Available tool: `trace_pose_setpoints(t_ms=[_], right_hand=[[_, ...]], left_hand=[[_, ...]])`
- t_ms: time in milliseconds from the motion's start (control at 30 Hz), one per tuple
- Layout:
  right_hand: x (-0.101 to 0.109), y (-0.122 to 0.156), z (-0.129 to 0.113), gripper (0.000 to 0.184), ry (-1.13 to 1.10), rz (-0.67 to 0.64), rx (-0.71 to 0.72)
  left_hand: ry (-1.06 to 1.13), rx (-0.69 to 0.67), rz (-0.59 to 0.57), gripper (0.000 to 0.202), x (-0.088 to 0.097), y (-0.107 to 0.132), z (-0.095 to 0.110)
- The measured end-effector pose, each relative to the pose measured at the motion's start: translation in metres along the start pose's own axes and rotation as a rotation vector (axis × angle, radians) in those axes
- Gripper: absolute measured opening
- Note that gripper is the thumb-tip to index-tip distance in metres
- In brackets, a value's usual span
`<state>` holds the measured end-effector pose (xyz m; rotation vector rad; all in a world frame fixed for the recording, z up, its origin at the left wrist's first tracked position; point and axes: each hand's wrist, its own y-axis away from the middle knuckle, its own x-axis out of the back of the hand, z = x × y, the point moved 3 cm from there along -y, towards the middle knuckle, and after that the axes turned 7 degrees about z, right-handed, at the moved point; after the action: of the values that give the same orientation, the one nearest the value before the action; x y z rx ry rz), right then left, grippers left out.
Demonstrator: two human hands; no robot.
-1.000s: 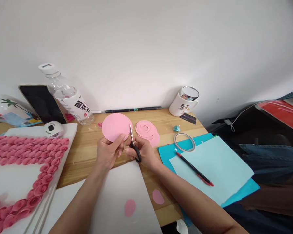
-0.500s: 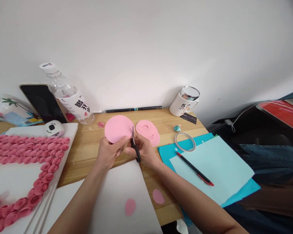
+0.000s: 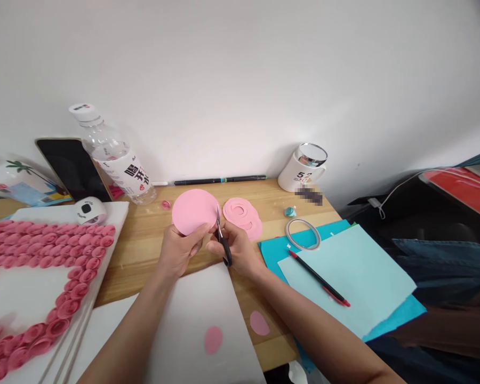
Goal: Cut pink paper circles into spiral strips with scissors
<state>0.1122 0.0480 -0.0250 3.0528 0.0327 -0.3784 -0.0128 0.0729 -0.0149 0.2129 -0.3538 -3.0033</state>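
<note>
My left hand (image 3: 181, 248) pinches the lower edge of a pink paper disc (image 3: 194, 209). In my right hand (image 3: 238, 246) is a pair of black-handled scissors (image 3: 224, 242), its blades pointing away from me at the disc's right edge. Whether the blades bite into the paper, I cannot tell. Just right of the disc lie pink paper scraps with curved cuts (image 3: 243, 216). A small rolled pink paper rose (image 3: 166, 205) rests on the table to its left. Two small pink paper pieces lie nearer me, one on a white sheet (image 3: 213, 340), one on wood (image 3: 260, 322).
At left, a white board carries rows of pink paper roses (image 3: 78, 290). Behind it stand a plastic bottle (image 3: 122, 168) and a phone (image 3: 74, 168). A lidded mug (image 3: 298, 170) is by the wall. Blue paper sheets (image 3: 360, 266), a tape roll (image 3: 303, 234) and a pen (image 3: 320, 277) lie right.
The scissors and my right hand have shifted very slightly at the disc's right edge. My left hand still holds the disc in nearly the same place.
</note>
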Motion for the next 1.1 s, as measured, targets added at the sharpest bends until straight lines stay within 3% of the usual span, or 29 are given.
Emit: trace_pose_setpoints(t_ms=[667,900,1100], right_hand=[[0.002,0.002,0.001,0.039,-0.014,0.029,-0.084],[-0.002,0.003,0.007,0.037,-0.034,0.008,-0.101],[-0.005,0.004,0.015,0.038,-0.010,-0.053,-0.098]], left_hand=[[0.039,-0.042,0.035,0.030,0.001,0.001,0.006],[0.084,-0.044,-0.010,0.031,0.000,0.001,0.004],[0.037,-0.059,0.070,0.032,0.000,0.000,0.001]])
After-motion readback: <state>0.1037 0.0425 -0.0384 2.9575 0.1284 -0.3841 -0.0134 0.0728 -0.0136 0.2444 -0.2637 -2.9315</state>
